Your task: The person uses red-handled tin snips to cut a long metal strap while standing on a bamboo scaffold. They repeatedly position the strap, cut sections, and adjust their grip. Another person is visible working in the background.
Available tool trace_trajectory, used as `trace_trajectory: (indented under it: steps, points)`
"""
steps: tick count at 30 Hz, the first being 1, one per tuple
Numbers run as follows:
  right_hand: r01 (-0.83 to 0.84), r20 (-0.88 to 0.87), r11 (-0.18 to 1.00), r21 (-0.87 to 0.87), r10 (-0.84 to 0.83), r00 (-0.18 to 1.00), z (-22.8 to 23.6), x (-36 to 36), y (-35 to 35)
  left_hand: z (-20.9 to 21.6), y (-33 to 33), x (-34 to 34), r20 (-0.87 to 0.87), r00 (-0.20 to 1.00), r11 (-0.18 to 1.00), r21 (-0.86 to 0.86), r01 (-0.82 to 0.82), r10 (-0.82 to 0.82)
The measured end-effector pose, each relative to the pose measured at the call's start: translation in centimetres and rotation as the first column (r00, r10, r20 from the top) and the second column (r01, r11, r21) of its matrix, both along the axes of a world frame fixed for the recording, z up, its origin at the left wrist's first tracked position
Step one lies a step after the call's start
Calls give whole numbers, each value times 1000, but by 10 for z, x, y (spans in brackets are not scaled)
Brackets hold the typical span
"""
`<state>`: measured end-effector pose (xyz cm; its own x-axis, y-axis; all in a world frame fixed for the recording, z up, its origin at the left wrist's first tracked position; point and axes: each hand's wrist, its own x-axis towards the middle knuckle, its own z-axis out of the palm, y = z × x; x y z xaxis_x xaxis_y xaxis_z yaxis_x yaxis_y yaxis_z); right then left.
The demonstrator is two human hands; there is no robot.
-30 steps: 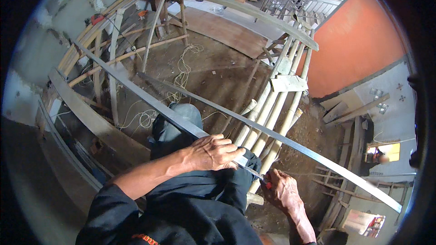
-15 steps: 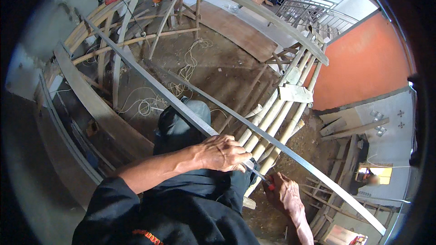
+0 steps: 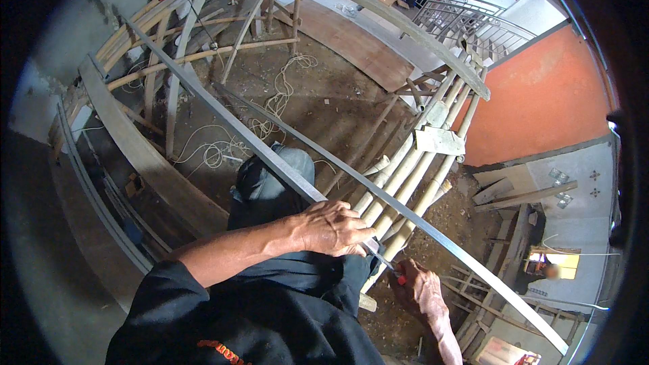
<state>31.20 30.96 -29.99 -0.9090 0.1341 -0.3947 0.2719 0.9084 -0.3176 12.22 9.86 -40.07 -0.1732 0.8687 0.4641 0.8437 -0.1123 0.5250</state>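
My left hand (image 3: 336, 230) was closed over a long metal bar (image 3: 270, 155), near the bar's lower end, where it slanted across my lap. My right hand (image 3: 420, 290) gripped a red-handled tool (image 3: 401, 280), its narrow metal part pointing toward that end; I couldn't tell whether they touched. A second metal strip (image 3: 446, 246) ran beyond my hands, crossing in front of some bamboo poles (image 3: 414, 171).

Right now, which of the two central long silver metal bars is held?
The left long silver metal bar, gripped by the left hand; the right bar isn't held.
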Motion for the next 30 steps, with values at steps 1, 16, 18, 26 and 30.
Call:
trace_trajectory:
  steps: [1,16,18,26,30]
  points:
    - [9,12,1000,-3,-9,1000,1,0,-1,0,0,0,-20,1000,1000,21,-7,7]
    - [13,16,1000,6,-13,1000,3,-1,-3,-2,3,1,-29,999,1000,19,-24,25]
    - [11,13,1000,7,-11,1000,3,-2,-4,-1,3,1,-17,1000,1000,11,-25,25]
    - [-8,15,1000,14,8,1000,1,-2,0,-1,2,2,-15,1000,1000,-5,-12,11]
    - [-29,75,1000,8,28,997,5,-6,2,0,2,3,21,1000,999,-38,-13,14]
